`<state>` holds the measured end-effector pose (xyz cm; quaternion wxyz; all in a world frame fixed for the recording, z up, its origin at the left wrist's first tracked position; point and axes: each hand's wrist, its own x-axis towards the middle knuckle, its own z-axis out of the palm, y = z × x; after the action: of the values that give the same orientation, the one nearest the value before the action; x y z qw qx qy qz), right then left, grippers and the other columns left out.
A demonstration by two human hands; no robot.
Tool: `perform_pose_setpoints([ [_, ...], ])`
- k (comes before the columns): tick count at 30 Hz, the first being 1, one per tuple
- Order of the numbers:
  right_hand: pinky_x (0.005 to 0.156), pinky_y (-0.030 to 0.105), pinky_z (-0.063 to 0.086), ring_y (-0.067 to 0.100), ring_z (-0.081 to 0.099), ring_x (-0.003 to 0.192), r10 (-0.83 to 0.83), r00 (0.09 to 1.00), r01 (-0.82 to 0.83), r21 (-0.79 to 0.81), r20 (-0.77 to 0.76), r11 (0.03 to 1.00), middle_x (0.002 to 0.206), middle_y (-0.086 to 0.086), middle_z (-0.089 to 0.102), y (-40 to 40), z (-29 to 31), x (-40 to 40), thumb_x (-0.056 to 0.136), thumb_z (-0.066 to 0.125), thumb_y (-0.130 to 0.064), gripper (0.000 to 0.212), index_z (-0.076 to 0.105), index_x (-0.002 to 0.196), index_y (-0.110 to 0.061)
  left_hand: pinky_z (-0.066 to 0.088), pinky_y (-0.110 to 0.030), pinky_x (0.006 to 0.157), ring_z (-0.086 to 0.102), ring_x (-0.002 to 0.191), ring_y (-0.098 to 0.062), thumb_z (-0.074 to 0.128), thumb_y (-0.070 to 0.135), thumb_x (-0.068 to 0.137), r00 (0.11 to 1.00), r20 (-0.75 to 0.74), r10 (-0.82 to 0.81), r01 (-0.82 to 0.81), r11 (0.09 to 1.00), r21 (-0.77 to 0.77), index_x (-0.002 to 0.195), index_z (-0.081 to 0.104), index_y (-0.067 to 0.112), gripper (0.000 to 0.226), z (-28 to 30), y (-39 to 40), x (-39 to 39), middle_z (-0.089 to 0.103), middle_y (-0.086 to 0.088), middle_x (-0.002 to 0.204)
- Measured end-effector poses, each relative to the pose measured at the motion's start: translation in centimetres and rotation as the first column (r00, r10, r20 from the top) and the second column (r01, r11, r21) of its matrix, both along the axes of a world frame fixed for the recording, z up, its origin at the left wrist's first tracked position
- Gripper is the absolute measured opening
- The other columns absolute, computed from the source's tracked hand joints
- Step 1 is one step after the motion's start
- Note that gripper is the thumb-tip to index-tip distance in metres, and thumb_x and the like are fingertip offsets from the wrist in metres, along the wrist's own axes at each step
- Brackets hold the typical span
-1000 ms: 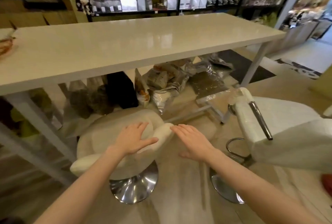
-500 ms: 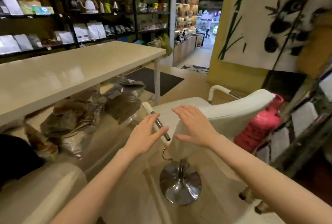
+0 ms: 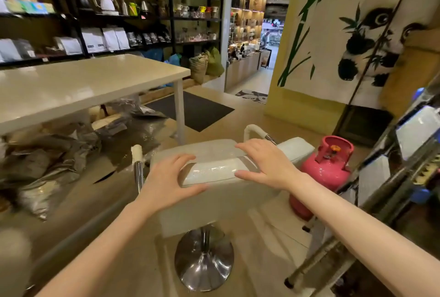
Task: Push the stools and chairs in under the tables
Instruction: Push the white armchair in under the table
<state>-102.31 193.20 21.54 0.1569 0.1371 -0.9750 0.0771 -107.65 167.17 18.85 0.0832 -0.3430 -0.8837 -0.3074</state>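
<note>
- Both hands, left and right, are clasping the chair backrest, thumbs behind, fingers over the top, for pushing.
- Chair is standing outside the table, near its corner leg, not tucked under.

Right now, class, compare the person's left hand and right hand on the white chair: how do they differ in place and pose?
The left hand is at the near left end of the white chair's backrest, thumb under its lower edge; the right hand lies further right, over its top. The left hand's fingers reach up toward the top edge, while the right hand's fingers spread flat along it. Both are bare and curve around the backrest.
</note>
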Motion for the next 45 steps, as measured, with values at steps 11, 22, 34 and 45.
perform_pose_setpoints([
  [11,0.062,0.029,0.038,0.013,0.059,0.075,0.007,0.993,0.0,-0.056,0.115,0.998,0.082,-0.004,0.067,5.8,-1.9,-3.8,0.082,0.008,-0.072,0.08,0.068,0.09,-0.02,0.043,-0.026,0.091,0.053,0.108,-0.008,0.016,0.098,0.046,0.99,0.14,-0.02,0.076,0.91,-0.407,0.134,0.038,0.036,0.11,2.1,5.2,-2.2,0.055,0.01,0.129],
  [22,0.061,0.028,0.044,0.004,0.056,0.065,0.166,0.985,-0.159,-0.141,0.039,0.977,0.072,-0.008,0.067,10.3,-3.1,-6.2,0.083,0.008,-0.075,0.084,0.072,0.084,-0.021,0.047,-0.023,0.077,0.057,0.083,-0.001,0.012,0.095,0.053,0.998,0.04,0.054,-0.029,0.878,-0.477,0.127,0.039,0.042,0.095,1.4,8.5,-1.1,0.062,0.017,0.1],
  [34,0.094,0.036,0.042,0.015,0.052,0.107,0.514,0.83,-0.549,0.15,0.218,0.822,0.121,-0.003,0.057,16.4,-1.9,-7.5,0.06,0.065,-0.074,0.093,0.043,0.131,-0.019,0.047,-0.026,0.075,0.06,0.089,-0.008,0.041,0.093,0.05,0.961,-0.026,0.276,-0.244,0.798,-0.551,0.123,0.049,0.034,0.094,2.3,13.2,2.3,0.062,0.016,0.101],
  [45,0.074,0.043,0.053,0.028,0.061,0.092,0.578,0.815,-0.556,0.329,0.037,0.763,0.111,0.007,0.063,19.4,-3.3,-10.4,0.036,0.093,-0.03,0.116,0.032,0.134,-0.017,0.052,-0.036,0.065,0.065,0.078,-0.021,0.079,0.064,0.036,0.87,-0.296,0.395,-0.491,0.635,-0.596,0.12,0.046,0.026,0.098,0.7,15.8,3.4,0.067,0.003,0.092],
])
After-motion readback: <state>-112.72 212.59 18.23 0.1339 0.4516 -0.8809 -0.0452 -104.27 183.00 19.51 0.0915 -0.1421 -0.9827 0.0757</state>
